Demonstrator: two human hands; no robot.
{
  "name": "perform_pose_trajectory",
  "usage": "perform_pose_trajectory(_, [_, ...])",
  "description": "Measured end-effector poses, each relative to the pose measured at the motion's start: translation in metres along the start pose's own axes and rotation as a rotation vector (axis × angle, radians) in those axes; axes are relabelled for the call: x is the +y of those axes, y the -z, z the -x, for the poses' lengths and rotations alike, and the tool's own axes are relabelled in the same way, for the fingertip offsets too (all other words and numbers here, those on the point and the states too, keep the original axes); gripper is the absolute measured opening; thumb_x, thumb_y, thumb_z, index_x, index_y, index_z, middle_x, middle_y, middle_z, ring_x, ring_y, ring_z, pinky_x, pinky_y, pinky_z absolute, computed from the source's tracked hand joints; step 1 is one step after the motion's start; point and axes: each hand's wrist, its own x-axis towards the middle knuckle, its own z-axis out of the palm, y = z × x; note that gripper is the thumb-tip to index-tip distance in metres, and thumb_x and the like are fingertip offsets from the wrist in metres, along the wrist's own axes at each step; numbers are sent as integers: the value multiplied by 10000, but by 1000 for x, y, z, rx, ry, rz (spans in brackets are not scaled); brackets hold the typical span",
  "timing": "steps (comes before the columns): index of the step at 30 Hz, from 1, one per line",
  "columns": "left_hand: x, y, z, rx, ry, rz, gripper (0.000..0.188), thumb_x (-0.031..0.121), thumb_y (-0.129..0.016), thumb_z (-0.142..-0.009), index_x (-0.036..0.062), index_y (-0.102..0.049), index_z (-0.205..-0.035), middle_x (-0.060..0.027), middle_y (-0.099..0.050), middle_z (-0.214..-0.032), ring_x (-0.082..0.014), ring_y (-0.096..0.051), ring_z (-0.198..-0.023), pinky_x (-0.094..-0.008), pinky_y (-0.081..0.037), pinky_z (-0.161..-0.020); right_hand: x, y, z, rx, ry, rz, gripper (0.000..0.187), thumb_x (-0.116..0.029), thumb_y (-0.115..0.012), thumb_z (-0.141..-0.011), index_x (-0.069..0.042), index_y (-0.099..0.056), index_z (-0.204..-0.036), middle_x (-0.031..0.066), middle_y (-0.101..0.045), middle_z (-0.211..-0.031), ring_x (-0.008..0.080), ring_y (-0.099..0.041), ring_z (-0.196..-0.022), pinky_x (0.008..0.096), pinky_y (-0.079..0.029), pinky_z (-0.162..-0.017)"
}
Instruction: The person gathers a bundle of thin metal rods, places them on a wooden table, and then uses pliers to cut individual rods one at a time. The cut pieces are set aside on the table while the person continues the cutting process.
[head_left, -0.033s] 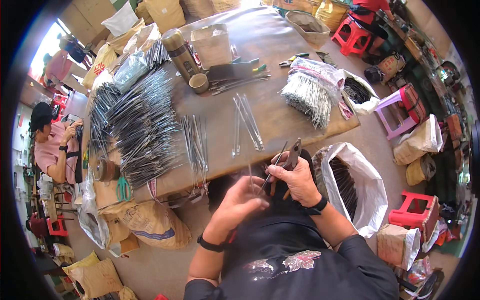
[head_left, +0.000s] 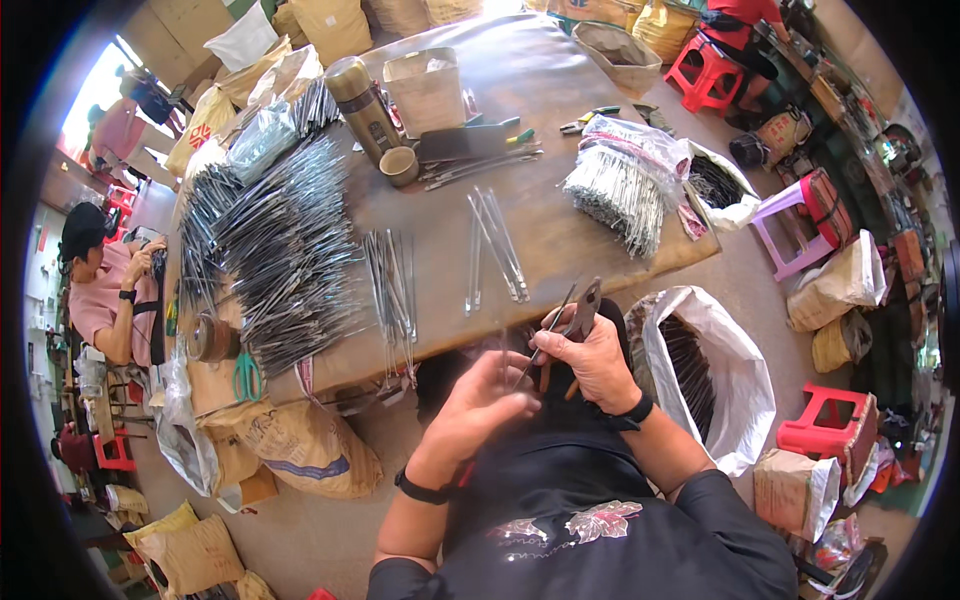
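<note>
My right hand [head_left: 598, 362] grips a pair of pliers [head_left: 583, 305], jaws pointing up and away from me, just past the near edge of the brown table [head_left: 560, 235]. My left hand [head_left: 482, 405] is right beside it and pinches a thin metal rod [head_left: 545, 335] that slants up toward the pliers' jaws. Both hands hover over my lap, wrists with dark bands. On the table in front lie two small groups of similar rods [head_left: 392, 285] [head_left: 495, 245].
A big heap of metal rods [head_left: 280, 240] covers the table's left; a bagged bundle [head_left: 625, 185] lies right. A flask [head_left: 362, 100], cup [head_left: 400, 165] and box [head_left: 428, 90] stand behind. A white sack [head_left: 740, 400] of dark rods stands by my right. A seated person [head_left: 105, 290] is far left.
</note>
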Motion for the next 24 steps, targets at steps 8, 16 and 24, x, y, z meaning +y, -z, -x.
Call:
perform_pose_trajectory(8, [-15,7,-15,136,54,248,99,149,-607,-923,56,-573,-931,-34,-610,-821,-90,-535,-614,-204,-333,-467,0,-12,1,60,90,244,185,-69,-689,-853,36,-611,-983,79,-676,-791,116,-632,-653,243,-512,-532])
perform_pose_trajectory(16, [-23,8,-18,326,-95,94,138,92,-665,-874,66,-615,-1000,15,-613,-762,-19,-446,-523,-166,-300,-429,16,15,1,110,-263,-533,280,-220,-539,-894,37,-636,-947,203,-627,-1070,275,-598,-1033,366,-511,-851])
perform_pose_trajectory(24, [-21,5,-10,370,-141,-58,189,21,-636,-866,9,-668,-1052,-1,-622,-840,-58,-527,-660,-195,-417,-592,24,47,22,-354,-512,-1004,361,-146,-506,-824,-50,-539,-1171,221,-611,-1083,401,-645,-916,388,-565,-660])
